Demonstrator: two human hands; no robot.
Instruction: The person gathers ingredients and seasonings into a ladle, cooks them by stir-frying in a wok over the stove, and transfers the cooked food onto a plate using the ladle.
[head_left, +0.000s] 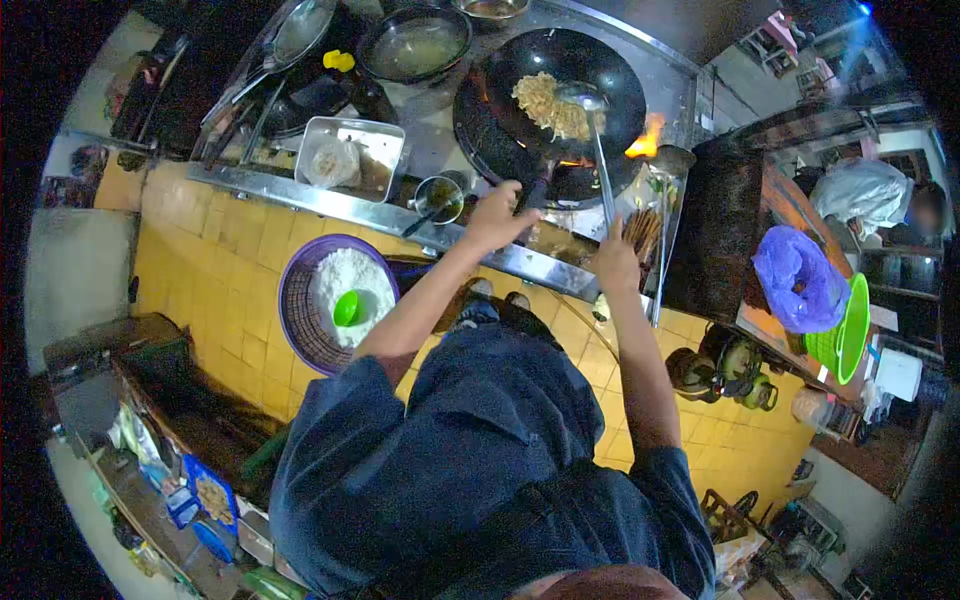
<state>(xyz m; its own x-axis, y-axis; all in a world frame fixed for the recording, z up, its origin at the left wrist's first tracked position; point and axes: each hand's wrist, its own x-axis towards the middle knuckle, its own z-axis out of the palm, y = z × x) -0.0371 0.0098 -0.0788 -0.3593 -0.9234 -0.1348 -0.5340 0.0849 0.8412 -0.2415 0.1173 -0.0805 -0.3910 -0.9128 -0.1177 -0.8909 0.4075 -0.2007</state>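
Observation:
A black wok [618,95] sits over the burner at the top of the head view, with cooked noodle-like food [540,108] heaped in it. My right hand [617,264] is closed round the long metal handle of a ladle [604,165]. The ladle's bowl rests in the wok, against the right side of the food. My left hand [495,220] is at the wok's handle [540,186], thumb and fingers on either side of its end. Orange flame [648,136] flares beside the wok's lower right rim.
Left of the burner stand a metal tray [390,183] with a plastic bag, a glass jug [447,203] and a wide pan [415,42]. A purple basket [300,330] of white rice with a green scoop is on the left. Gas cylinders [742,360] stand right, below a purple bag [797,275].

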